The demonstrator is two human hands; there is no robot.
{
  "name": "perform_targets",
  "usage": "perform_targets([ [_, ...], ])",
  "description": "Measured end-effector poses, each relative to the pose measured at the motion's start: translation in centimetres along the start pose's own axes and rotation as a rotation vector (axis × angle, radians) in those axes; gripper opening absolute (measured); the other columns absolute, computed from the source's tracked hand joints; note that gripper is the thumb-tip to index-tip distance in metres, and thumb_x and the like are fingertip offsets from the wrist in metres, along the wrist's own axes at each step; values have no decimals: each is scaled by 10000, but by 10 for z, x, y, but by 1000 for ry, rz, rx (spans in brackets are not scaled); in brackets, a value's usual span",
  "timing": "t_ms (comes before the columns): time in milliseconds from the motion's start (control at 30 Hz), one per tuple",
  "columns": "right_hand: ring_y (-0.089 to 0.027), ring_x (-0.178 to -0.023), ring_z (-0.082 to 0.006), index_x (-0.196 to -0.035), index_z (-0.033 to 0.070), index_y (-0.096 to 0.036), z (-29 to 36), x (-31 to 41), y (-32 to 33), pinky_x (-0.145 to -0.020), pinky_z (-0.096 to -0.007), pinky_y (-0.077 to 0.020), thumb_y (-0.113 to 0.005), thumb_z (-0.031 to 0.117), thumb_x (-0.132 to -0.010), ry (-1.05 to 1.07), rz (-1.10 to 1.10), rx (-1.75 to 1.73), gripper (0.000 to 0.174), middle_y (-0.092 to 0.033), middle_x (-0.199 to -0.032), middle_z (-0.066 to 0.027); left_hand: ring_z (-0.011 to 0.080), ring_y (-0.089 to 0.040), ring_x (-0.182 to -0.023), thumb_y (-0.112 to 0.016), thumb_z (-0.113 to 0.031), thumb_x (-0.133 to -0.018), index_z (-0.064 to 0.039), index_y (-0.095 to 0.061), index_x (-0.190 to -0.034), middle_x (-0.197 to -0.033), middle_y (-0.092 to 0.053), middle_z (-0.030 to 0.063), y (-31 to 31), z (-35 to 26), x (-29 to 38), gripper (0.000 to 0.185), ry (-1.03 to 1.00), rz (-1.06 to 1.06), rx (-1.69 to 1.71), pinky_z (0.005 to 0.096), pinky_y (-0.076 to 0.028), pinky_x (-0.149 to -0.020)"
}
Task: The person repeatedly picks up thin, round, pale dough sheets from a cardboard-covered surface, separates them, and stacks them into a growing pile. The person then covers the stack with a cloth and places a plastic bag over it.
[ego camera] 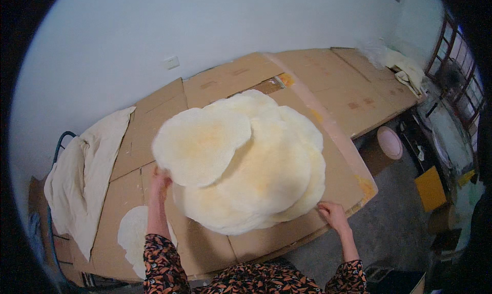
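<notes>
A pile of large, thin, round flatbreads [265, 171], pale cream with faint browner middles, is spread in overlapping layers in front of me. The top flatbread [203, 146] lies off to the left and casts a shadow on those under it. My left hand [161, 177], slightly blurred, grips its lower left edge, which covers some of the fingers. At the lower right rim of the pile is my right hand [333, 213], fingertips drawn together against the edge; whether they pinch a sheet is unclear. Partly behind my left forearm, a separate flatbread [130, 232] with a ragged edge lies flat.
Cardboard sheets [161, 125] cover the table, with a pale pink strip [326, 121] across them. Cream cloth [86, 167] drapes a metal frame at left. More cloth [407, 69] and clear plastic lie at the far right. A pink round object [389, 142] stands below the table's right edge.
</notes>
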State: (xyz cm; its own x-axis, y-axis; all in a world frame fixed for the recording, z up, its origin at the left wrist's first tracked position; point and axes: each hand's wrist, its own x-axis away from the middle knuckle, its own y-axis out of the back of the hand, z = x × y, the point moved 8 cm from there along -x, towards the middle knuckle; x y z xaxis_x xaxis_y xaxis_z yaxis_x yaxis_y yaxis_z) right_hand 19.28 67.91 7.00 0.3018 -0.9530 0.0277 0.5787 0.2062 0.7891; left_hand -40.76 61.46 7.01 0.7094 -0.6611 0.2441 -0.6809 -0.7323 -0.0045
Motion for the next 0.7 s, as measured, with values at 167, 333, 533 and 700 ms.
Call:
perform_targets([
  [167,-620,-842,-302,-999,30,-626,-3,0,-10,-764,-361,-484,-603,120,-768,-16,6,-33,249,-643,-932,-148,384,-341,-1233,-611,-279,-795,-18,-281,-1352,-1330,-366,239,-9,31,20,698,-355,-142,-929,440,-280,-1026],
  [333,-631,-854,-242,-1040,44,-618,-20,3,-21,-753,-309,-481,-593,163,-805,-31,-51,-19,264,-651,-944,-124,439,-251,-1265,-589,-334,-794,-87,-274,-1374,-1384,-296,213,-96,21,81,704,-759,104,-1220,513,-194,-1046],
  [533,-614,-774,-158,-1089,21,-591,-90,10,-23,-685,-271,-490,-582,155,-825,-217,-302,-328,296,-651,-909,-91,431,-161,-1311,-495,-393,-844,-145,-243,-1396,-1450,-177,168,-135,46,98,656,-538,349,-1444,586,-163,-1025],
  [700,-594,-722,-121,-1114,-16,-562,-123,-6,-42,-626,-242,-492,-602,116,-812,-376,-438,-370,332,-629,-890,-66,414,-154,-1316,-492,-383,-846,-154,-248,-1394,-1455,-162,155,-153,38,123,642,-675,385,-1463,576,-151,-1035],
])
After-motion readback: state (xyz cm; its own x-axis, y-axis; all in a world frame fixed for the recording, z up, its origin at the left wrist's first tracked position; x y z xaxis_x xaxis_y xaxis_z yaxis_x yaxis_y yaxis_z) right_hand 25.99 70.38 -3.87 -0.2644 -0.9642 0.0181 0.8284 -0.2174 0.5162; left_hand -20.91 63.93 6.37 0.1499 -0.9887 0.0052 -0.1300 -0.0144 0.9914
